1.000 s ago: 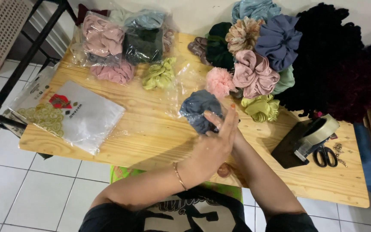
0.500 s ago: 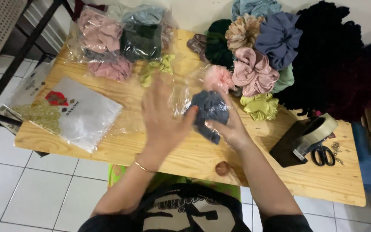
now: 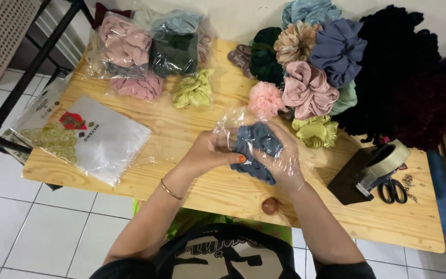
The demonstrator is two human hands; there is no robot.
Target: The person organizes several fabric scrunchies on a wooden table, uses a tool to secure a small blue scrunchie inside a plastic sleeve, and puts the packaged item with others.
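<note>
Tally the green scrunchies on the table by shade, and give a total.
Dark green scrunchies: 2, one loose, one in a clear bag
Yellow-green scrunchies: 2, one to the left, one to the right
Mint green scrunchie: 1
Total: 5

Glossy plastic bag (image 3: 285, 160), cloth scrunchie (image 3: 256, 147)

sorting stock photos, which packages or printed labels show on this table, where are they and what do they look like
Clear plastic bag: table centre, crinkled, around the grey-blue scrunchie, held by left hand and right hand.
Flat white packet: left edge, rectangular, red and gold-green print.
Bagged scrunchies: far left corner, clear bags with pink, dark green and pale blue scrunchies.
Printed clear sleeve: beneath the white packet, partly hidden.
</note>
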